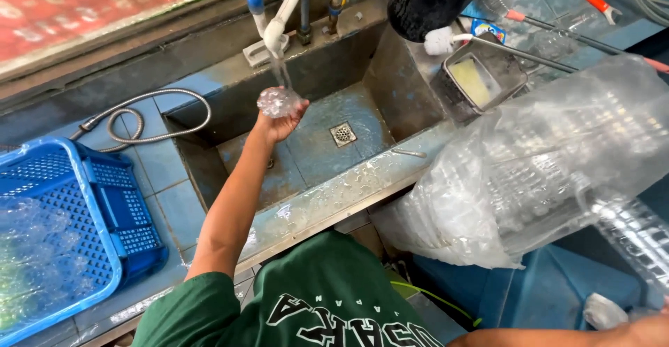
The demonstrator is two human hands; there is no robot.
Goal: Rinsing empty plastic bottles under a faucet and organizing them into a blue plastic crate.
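A person in a dark green printed shirt (327,298) stands at a wet blue-tiled sink (327,138). The left hand (280,120), arm stretched forward, has its fingers curled around a small clear crinkled plastic cup (277,101), held directly under water running from a white tap (275,33). The right hand (644,329) barely shows at the lower right edge; its grip cannot be told, though it lies against a big clear plastic bag of stacked clear cups (543,166). A blue perforated plastic crate (104,207) sits on the left counter.
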